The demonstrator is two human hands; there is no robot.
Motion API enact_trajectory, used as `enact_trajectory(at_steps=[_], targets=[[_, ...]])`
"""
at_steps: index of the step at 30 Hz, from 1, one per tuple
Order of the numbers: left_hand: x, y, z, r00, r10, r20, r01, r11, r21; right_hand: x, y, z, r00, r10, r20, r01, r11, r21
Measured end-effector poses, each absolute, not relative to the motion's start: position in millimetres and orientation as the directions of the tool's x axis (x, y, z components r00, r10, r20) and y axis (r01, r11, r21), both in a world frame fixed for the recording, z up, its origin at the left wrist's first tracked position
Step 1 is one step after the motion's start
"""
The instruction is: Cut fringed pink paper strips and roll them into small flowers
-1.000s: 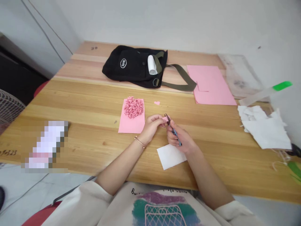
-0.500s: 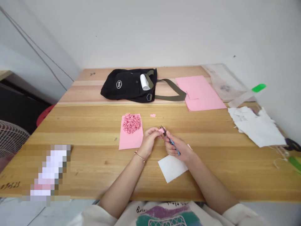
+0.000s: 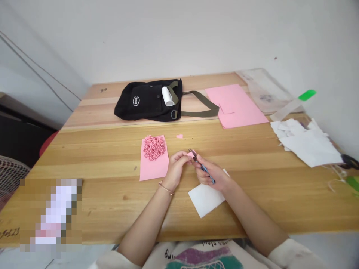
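My left hand pinches a small piece of pink paper between thumb and fingertips. Wrapped around blue-handled thread snips, my right hand holds their dark pointed blades at the pink piece, the tips slightly apart. Just beyond both hands lies a tiny pink paper scrap. A pink paper sheet is left of my left hand, with a clump of pink curled strands on its far end. Partly under my right hand and forearm rests a white paper sheet.
A black bag with a white roll on it lies at the back. Larger pink sheets are back right. White paper pieces, a green-tipped strip and black handles lie right. A blurred-out object is front left.
The view has shifted and tilted slightly. Both hands keep their hold on the pink piece and the snips, with the blades still at the paper.
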State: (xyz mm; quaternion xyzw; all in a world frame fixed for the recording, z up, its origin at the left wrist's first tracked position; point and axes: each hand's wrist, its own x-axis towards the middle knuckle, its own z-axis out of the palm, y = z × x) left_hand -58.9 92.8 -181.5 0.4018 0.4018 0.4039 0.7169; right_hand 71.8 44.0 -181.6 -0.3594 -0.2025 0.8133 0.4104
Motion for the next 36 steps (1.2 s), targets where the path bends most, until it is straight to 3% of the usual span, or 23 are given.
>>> enact_trajectory(at_steps=[36], targets=[[-58.9, 92.5, -182.8, 0.341, 0.906, -0.251, -0.217, 0.336, 0.917, 71.7, 42.5, -178.7, -0.348, 0.820, -0.454, -0.485, -0.573, -0.661]])
